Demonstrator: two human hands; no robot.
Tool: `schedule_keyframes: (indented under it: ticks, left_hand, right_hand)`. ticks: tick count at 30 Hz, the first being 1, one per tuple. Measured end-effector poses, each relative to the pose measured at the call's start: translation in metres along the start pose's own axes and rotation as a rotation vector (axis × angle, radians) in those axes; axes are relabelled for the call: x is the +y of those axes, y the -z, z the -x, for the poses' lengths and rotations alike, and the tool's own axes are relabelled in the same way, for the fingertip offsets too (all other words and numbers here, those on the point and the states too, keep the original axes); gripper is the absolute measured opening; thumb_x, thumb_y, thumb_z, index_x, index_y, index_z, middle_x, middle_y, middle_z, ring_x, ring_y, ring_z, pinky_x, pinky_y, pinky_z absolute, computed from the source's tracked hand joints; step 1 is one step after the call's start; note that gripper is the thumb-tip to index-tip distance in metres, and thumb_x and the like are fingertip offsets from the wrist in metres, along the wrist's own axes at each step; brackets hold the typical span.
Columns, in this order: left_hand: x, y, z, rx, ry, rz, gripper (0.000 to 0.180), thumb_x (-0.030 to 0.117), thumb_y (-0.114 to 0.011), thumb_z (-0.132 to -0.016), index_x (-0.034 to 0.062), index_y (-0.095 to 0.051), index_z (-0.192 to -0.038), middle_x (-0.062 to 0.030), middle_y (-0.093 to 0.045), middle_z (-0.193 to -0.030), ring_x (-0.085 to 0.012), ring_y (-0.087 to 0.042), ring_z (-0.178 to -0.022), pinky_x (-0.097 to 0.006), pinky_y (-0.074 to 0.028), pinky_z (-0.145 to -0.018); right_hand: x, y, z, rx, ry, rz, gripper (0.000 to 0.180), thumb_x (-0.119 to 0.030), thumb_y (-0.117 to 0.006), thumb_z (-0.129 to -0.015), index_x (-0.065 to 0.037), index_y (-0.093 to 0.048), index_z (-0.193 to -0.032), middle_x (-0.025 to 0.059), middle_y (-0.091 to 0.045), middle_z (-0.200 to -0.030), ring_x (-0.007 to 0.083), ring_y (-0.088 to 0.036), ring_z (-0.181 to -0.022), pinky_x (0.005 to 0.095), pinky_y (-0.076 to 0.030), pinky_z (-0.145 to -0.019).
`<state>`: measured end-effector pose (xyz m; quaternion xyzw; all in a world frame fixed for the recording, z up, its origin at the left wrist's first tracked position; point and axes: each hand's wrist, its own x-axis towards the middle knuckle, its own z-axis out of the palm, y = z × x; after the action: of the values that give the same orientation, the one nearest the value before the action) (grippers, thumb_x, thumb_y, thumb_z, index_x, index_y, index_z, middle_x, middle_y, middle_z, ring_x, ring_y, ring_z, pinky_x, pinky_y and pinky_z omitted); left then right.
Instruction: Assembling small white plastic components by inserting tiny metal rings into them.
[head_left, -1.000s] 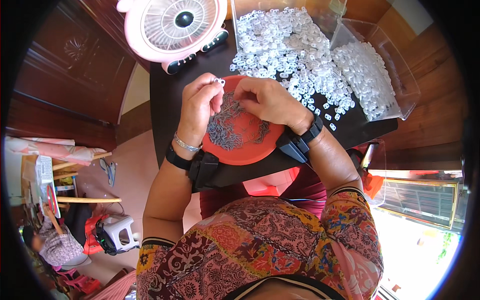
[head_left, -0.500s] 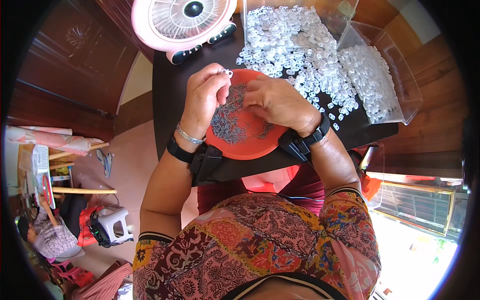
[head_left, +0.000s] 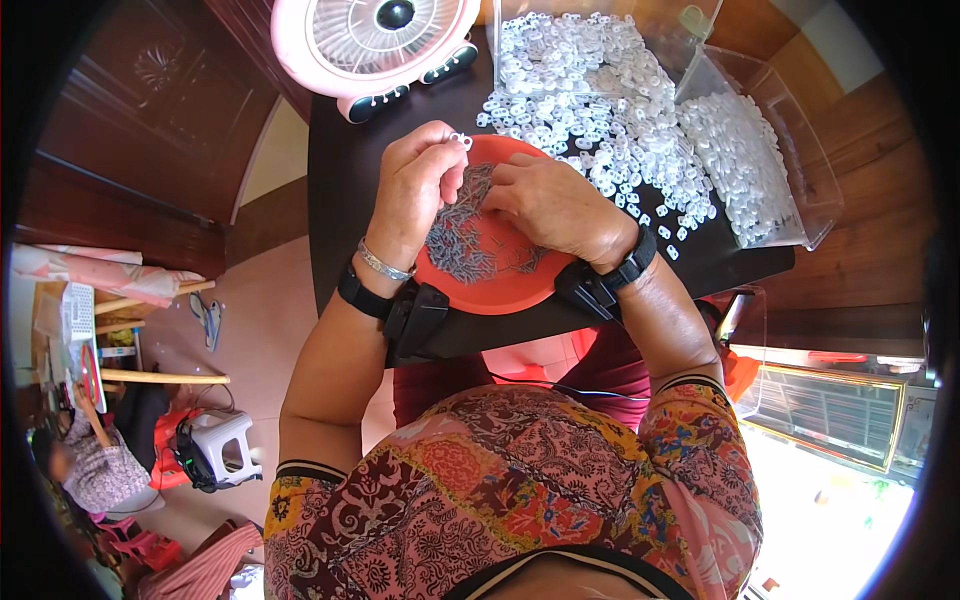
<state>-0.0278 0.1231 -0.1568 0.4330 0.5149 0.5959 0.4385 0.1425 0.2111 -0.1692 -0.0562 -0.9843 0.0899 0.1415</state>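
Between thumb and forefinger, my left hand (head_left: 415, 185) pinches a small white plastic clip with two holes (head_left: 461, 141), above the left rim of a round orange-red tray (head_left: 508, 297). Many thin grey nails (head_left: 462, 246) lie heaped in the tray, mostly on its left side. My right hand (head_left: 560, 205) reaches over the tray's right part, fingers curled together near the nails. Whatever its fingertips hold, if anything, is hidden behind the hand.
Loose white clips (head_left: 640, 140) spread over the dark table (head_left: 345, 190) at the far right. Two clear bins (head_left: 822, 200) hold more of them. A pink fan (head_left: 378, 50) stands at the far left. A person in a patterned top (head_left: 105, 475) sits at the left edge.
My right hand has shifted slightly, its fingers drawn closer together over the nails. The left hand still pinches the clip, barely moved.
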Motion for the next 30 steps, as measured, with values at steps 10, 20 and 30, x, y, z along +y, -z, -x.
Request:
schedule_keyframes:
  ticks: [10,20,30]
  left_hand:
    - [-0.002,-0.001,-0.003,-0.001,-0.009,-0.003,0.022,0.018,-0.049,-0.089,0.0073,-0.054,-0.071,0.0024,-0.051,-0.059,-0.0038,-0.044,-0.049,-0.018,-0.029,-0.045]
    - [-0.003,-0.003,-0.001,0.031,0.016,0.02,0.017,0.014,-0.052,-0.085,0.0046,-0.055,-0.071,0.0019,-0.049,-0.058,-0.0041,-0.042,-0.047,-0.019,-0.03,-0.042]
    - [-0.006,-0.01,0.0,-0.056,0.049,-0.087,0.019,0.018,-0.05,-0.086,0.006,-0.056,-0.074,0.0014,-0.052,-0.06,-0.0052,-0.046,-0.05,-0.019,-0.031,-0.045]
  right_hand:
    - [-0.009,-0.006,-0.007,-0.005,-0.058,0.206,0.009,-0.014,-0.057,-0.075,-0.005,-0.058,-0.075,0.0092,-0.058,-0.08,0.0261,-0.057,-0.081,0.0364,-0.046,-0.074]
    - [0.001,0.002,-0.005,0.261,-0.372,-0.547,0.01,-0.004,-0.058,-0.079,0.0,-0.058,-0.088,0.0087,-0.061,-0.076,0.0175,-0.061,-0.069,0.0296,-0.049,-0.063]
    - [0.015,0.007,-0.005,0.39,-0.501,-1.168,0.013,-0.006,-0.056,-0.092,0.002,-0.062,-0.1,0.0019,-0.063,-0.084,0.007,-0.057,-0.073,0.0212,-0.047,-0.068]
